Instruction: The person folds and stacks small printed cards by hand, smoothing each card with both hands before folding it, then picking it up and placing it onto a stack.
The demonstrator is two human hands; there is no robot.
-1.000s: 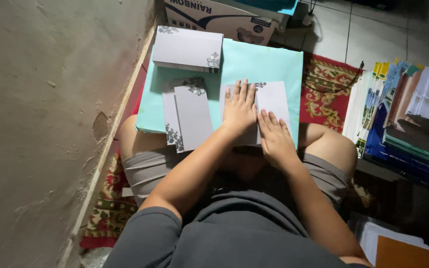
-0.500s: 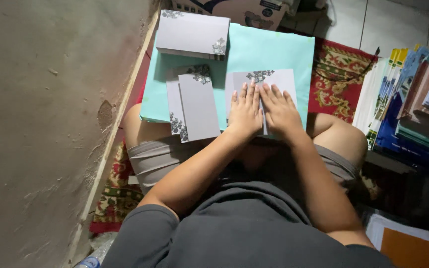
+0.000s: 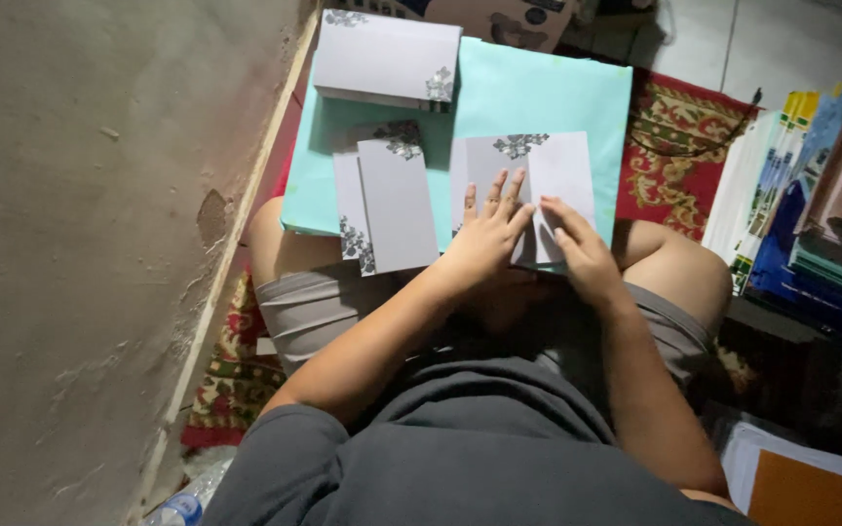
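A pale lilac card (image 3: 562, 168) with a grey floral print lies on a turquoise sheet (image 3: 538, 93) across my lap. My left hand (image 3: 484, 234) rests flat on the card's near left part, fingers spread. My right hand (image 3: 582, 253) presses on the card's lower right, fingers bent along a fold. To the left lies a small pile of folded lilac cards (image 3: 387, 200). A larger stack of the same cards (image 3: 387, 56) sits at the sheet's far left corner.
A grey wall (image 3: 90, 244) runs along the left. A red patterned rug (image 3: 679, 146) covers the floor. Stacks of coloured paper and folders (image 3: 816, 195) stand at the right. An orange folder (image 3: 811, 497) lies at the bottom right, a plastic bottle (image 3: 172, 508) at the bottom left.
Both hands slid over the card, from spread apart to close together near its lower middle. The camera view dropped slightly, so the sheet sits lower in frame.
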